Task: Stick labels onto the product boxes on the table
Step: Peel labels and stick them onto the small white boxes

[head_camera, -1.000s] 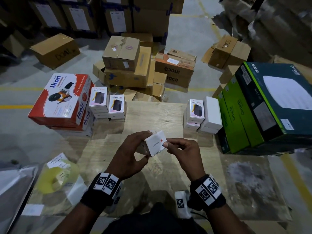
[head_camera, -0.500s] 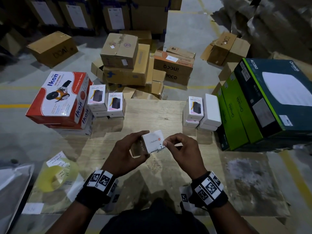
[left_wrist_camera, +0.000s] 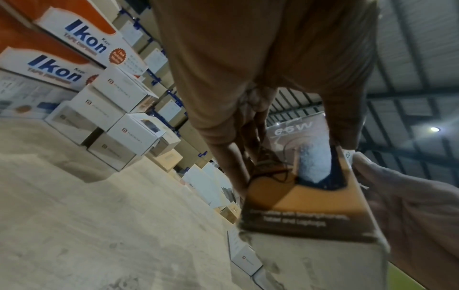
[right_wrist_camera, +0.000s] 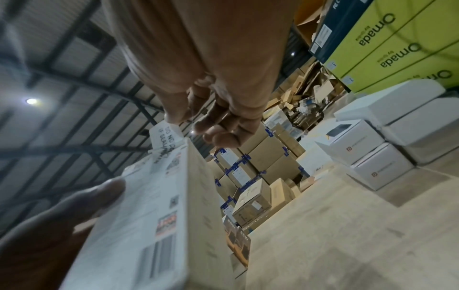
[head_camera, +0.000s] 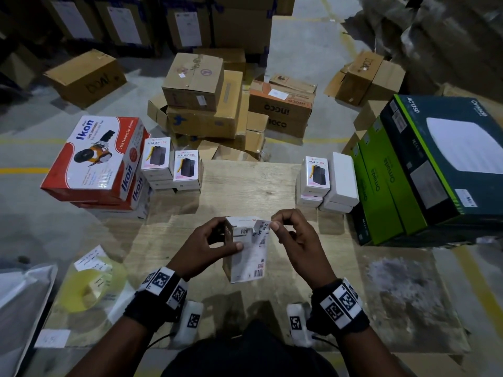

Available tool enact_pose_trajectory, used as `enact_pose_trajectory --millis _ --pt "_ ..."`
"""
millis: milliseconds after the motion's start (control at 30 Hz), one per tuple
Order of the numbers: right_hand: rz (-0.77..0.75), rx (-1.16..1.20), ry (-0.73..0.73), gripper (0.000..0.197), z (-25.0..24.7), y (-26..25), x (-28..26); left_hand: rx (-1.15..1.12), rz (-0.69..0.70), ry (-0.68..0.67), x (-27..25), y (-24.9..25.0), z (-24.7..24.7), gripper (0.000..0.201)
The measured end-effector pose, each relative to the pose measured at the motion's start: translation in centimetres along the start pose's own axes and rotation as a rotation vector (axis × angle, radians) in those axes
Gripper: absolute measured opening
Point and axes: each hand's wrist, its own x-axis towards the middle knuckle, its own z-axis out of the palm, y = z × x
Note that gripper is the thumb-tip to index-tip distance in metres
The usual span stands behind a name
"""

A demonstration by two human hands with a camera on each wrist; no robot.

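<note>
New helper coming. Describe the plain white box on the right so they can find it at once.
Start at the green boxes on the table's right edge. Just left of them sits a small stack of white boxes. The plain box lies on top nearest the green; unlike the Halley box beside it, it shows no picture.

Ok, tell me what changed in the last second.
The small white box was turned in the left hand: its barcode face now faces the camera and it hangs lower. The right hand still pinches the seal label at the top edge. The stacked boxes on the table did not move.
</note>
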Motion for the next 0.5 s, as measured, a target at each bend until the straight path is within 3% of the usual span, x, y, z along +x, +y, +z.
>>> enact_pose_trajectory --millis 233,500 --pt "0.023 0.003 -0.099 0.01 -0.3 0.4 0.0 -0.187 -0.081 0.053 1.4 -0.7 0.0 0.054" --pt "0.051 -0.031 -0.2 0.004 -1.3 1.0 -0.1 -0.389 -0.244 -0.032 3.0 -1.4 0.4 0.073"
